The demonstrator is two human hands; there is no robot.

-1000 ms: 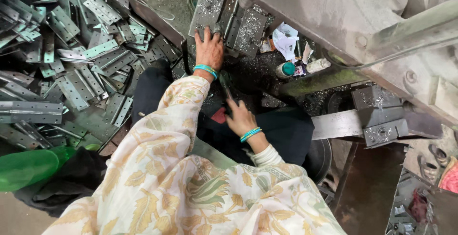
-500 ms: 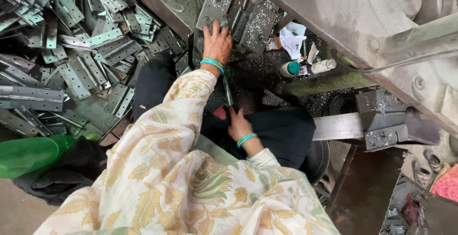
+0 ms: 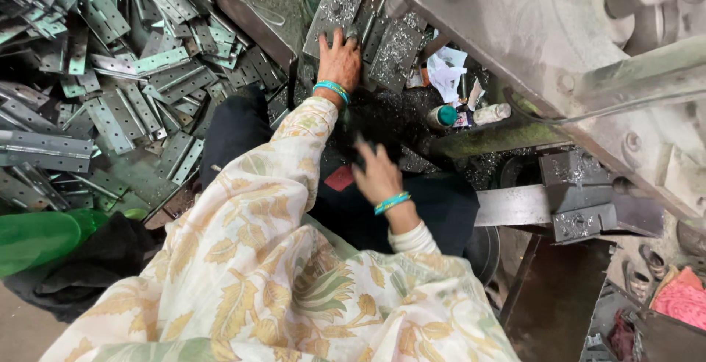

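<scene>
Reaching forward over a dark lap, a person's left hand [image 3: 340, 59] presses palm-down on a grey metal plate [image 3: 332, 9] speckled with shavings, fingers spread flat rather than curled, so nothing is clasped in it. That plate leans against the foot of a large grey machine frame [image 3: 529, 31], with a second speckled plate [image 3: 396, 52] just beside it on the right. Nearer the body, the right hand [image 3: 376, 174] hovers over the lap, blurred; whether it holds anything, or how its fingers are set, cannot be told. Both wrists wear turquoise bangles [image 3: 332, 88], and a cream cloth printed with yellow leaves [image 3: 279, 281] drapes the arms and shoulders. Left of the person, a heap of punched metal hinge leaves [image 3: 110, 112] covers the floor, well apart from the right hand and close to the left forearm. A crumpled white paper scrap [image 3: 447, 72] and a small bottle with a green cap [image 3: 441, 116] lie beside the second plate. A steel block [image 3: 581, 200] juts out from the machine at the right, and a green plastic object [image 3: 40, 237] sits at the lower left.
</scene>
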